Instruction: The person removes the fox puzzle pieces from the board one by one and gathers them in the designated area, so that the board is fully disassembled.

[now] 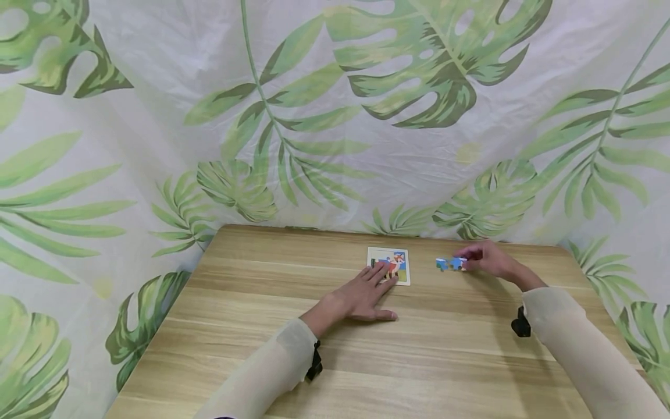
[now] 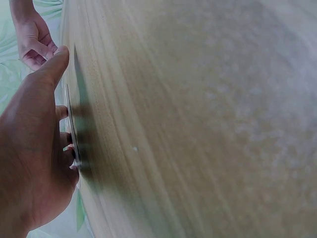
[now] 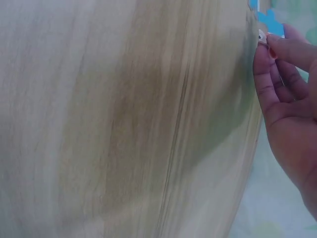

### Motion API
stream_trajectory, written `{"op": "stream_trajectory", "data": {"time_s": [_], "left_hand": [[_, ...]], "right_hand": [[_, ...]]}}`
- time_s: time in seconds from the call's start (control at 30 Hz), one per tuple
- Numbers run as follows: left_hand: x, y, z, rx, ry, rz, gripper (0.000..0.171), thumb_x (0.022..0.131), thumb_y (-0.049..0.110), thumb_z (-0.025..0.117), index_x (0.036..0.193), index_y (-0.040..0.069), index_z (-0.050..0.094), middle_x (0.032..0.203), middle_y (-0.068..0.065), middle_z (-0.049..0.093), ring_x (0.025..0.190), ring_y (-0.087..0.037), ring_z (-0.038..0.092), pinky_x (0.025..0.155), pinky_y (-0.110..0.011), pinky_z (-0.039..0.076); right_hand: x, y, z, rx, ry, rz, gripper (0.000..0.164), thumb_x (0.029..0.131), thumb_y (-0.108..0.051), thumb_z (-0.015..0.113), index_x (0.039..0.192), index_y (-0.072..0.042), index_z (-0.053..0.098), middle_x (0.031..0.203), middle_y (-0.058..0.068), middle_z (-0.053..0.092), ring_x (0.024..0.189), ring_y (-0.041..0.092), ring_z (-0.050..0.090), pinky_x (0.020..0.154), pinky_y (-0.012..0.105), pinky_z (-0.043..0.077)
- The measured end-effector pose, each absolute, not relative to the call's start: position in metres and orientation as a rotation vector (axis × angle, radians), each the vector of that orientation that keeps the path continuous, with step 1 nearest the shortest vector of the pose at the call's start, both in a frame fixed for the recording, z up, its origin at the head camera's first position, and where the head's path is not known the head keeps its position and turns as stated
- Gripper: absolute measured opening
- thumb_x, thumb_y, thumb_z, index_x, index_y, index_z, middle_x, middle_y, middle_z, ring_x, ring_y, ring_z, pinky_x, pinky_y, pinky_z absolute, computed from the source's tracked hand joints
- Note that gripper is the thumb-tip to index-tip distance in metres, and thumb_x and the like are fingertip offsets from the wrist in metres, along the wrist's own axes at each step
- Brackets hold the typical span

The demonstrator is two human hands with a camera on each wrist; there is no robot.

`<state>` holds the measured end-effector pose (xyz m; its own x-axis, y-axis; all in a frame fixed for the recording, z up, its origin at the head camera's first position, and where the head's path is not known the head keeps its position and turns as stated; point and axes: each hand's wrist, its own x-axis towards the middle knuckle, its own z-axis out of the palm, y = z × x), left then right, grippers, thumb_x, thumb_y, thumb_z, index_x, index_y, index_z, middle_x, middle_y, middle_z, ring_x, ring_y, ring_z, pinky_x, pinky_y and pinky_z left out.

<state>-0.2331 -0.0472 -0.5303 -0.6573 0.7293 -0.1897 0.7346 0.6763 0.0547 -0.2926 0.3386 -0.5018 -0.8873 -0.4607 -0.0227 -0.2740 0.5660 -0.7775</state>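
A small white-bordered jigsaw board with a deer picture lies toward the back of the table. My left hand rests on its lower part with fingers spread, covering some of the picture; the upper left of the board is pale. To the right, my right hand pinches a blue puzzle piece between thumb and fingers, just above the table. White and orange parts of the piece show at the fingertips in the right wrist view. Close to its left is another blue and green puzzle piece.
The wooden table extends toward me and to both sides. A leaf-patterned cloth hangs behind its back edge. Dark wrist-worn devices sit at both sleeves.
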Motion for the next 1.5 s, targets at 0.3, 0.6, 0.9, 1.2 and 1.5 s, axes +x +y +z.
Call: {"op": "stream_trajectory", "data": {"time_s": [0.3,0.6,0.9,1.2,1.5], "left_hand": [[-0.233,-0.047,-0.532,1.180,2.698,-0.032,0.096,0.100,0.081,0.037,0.172,0.020,0.018,0.179,-0.011,0.001,0.165,-0.028,0.001,0.133,-0.045,0.010],[-0.233,-0.047,-0.531,1.184,2.695,-0.023,0.096,0.101,0.080,0.038,0.172,0.019,0.017,0.179,-0.011,0.000,0.165,-0.028,0.000,0.133,-0.045,0.010],[-0.234,-0.047,-0.531,1.189,2.694,-0.022,0.096,0.100,0.080,0.038,0.172,0.019,0.018,0.179,-0.011,0.000,0.165,-0.029,0.001,0.133,-0.046,0.011],[-0.234,-0.047,-0.532,1.191,2.698,-0.021,0.095,0.101,0.080,0.037,0.172,0.019,0.018,0.179,-0.012,0.001,0.165,-0.029,0.000,0.133,-0.046,0.010],[-0.233,-0.048,-0.532,1.191,2.700,-0.007,0.095,0.101,0.079,0.038,0.172,0.019,0.019,0.179,-0.013,0.002,0.165,-0.030,0.001,0.133,-0.046,0.010]], "right_hand": [[-0.291,0.343,-0.503,-0.584,2.576,-1.195,0.028,0.092,0.006,0.077,0.120,0.010,0.074,0.114,0.027,0.075,0.087,0.012,0.066,0.071,0.023,0.054],[-0.294,0.342,-0.505,-0.617,2.640,-1.118,0.025,0.091,0.004,0.079,0.115,0.009,0.076,0.114,0.027,0.076,0.089,0.014,0.070,0.072,0.021,0.055],[-0.298,0.341,-0.511,-0.655,2.720,-1.029,0.021,0.089,0.004,0.081,0.110,0.005,0.079,0.110,0.022,0.078,0.089,0.017,0.070,0.071,0.020,0.053],[-0.299,0.342,-0.514,-0.671,2.738,-1.018,0.021,0.087,0.006,0.081,0.108,0.006,0.080,0.107,0.021,0.079,0.084,0.008,0.065,0.070,0.020,0.052],[-0.297,0.339,-0.514,-0.670,2.761,-0.993,0.019,0.087,0.006,0.081,0.106,0.005,0.080,0.107,0.021,0.079,0.086,0.013,0.067,0.072,0.021,0.053]]}}
